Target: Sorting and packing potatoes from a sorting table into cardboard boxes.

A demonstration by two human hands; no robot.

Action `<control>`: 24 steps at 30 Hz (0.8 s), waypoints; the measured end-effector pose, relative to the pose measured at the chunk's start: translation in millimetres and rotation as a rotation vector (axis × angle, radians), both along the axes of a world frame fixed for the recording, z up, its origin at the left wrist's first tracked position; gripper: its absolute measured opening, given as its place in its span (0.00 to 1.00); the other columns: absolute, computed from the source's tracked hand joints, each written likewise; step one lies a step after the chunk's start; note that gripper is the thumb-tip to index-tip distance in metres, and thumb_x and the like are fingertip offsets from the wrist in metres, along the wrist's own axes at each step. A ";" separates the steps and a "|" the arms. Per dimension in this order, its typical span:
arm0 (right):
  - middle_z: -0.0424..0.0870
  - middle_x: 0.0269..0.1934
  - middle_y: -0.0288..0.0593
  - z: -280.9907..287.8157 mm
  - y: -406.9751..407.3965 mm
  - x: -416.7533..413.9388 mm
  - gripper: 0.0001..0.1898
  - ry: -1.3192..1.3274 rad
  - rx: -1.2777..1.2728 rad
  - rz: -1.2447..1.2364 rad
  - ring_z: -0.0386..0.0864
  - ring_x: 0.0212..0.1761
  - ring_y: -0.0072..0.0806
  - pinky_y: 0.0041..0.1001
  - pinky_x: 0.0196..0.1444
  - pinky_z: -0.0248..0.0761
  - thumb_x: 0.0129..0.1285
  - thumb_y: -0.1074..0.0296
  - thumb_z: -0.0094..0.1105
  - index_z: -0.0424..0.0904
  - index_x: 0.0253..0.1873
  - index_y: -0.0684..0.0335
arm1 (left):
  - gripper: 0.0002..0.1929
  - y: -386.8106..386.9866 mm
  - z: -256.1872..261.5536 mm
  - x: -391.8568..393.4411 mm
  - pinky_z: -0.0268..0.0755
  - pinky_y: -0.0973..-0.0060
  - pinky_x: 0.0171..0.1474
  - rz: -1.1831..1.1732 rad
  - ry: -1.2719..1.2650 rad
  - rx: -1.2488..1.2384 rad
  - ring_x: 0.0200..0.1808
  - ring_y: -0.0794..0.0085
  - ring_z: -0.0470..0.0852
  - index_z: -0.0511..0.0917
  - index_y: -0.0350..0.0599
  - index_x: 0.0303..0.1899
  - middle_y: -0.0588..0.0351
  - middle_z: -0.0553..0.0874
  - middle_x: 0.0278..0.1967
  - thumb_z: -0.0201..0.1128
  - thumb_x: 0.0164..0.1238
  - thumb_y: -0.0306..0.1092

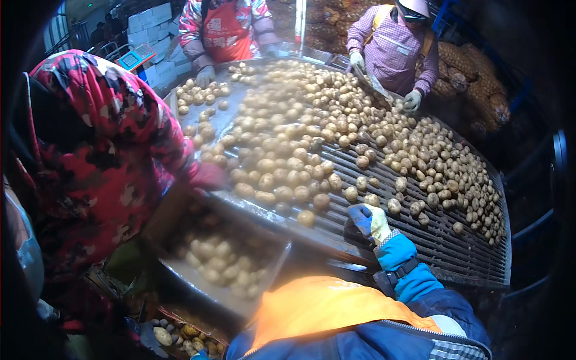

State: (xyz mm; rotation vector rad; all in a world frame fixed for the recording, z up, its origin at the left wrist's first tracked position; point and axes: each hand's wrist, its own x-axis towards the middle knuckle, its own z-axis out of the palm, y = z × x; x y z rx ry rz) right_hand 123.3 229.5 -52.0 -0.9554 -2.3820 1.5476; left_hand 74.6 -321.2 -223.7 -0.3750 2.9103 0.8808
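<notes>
My right hand (372, 221), in a blue and pale yellow work glove, is over the near edge of a slatted metal sorting table (432, 252). Its fingers curl downward, and whether they hold anything is hidden. Several loose potatoes lie just beyond it, the nearest being one potato (371, 200). Another potato (306, 218) sits to its left, near the table's edge. My left hand is out of view; only a scrap of teal fabric (199, 356) shows at the bottom edge. Before me, a large heap of potatoes (288, 130) covers much of the slats.
A metal chute (211, 292) holding potatoes (225, 265) slopes down at my left. Beside it a co-worker (99, 148) reaches over the table. Two more people (225, 31) stand across, one holding a flat board (373, 83). Filled mesh sacks (472, 76) are stacked behind.
</notes>
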 end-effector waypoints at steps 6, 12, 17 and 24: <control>0.96 0.43 0.49 -19.9 -11.4 10.8 0.21 -0.135 0.137 0.183 0.94 0.47 0.39 0.38 0.52 0.84 0.81 0.47 0.62 0.92 0.54 0.60 | 0.15 21.8 -1.7 -5.3 0.84 0.57 0.54 -0.074 -0.025 0.057 0.52 0.55 0.91 0.85 0.43 0.60 0.45 0.91 0.50 0.68 0.79 0.38; 0.95 0.43 0.49 -20.8 -19.6 14.6 0.23 -0.088 0.274 0.233 0.92 0.47 0.41 0.39 0.54 0.83 0.82 0.45 0.59 0.92 0.55 0.61 | 0.17 33.4 -8.6 -1.2 0.84 0.57 0.56 -0.107 -0.044 0.088 0.54 0.55 0.90 0.84 0.43 0.62 0.46 0.90 0.53 0.69 0.79 0.37; 0.95 0.44 0.50 -12.5 -19.8 11.3 0.21 -0.121 0.171 0.220 0.92 0.46 0.45 0.40 0.53 0.83 0.81 0.46 0.60 0.92 0.53 0.59 | 0.18 32.9 -13.2 -1.4 0.84 0.58 0.58 -0.100 -0.073 0.102 0.56 0.56 0.90 0.83 0.42 0.64 0.46 0.90 0.55 0.69 0.79 0.36; 0.94 0.42 0.52 -18.3 -16.3 8.2 0.21 -0.110 0.210 0.208 0.91 0.44 0.43 0.41 0.51 0.81 0.82 0.48 0.60 0.91 0.49 0.62 | 0.19 4.2 -22.3 9.6 0.84 0.58 0.60 -0.070 -0.123 0.115 0.59 0.56 0.90 0.82 0.42 0.66 0.46 0.89 0.58 0.70 0.80 0.35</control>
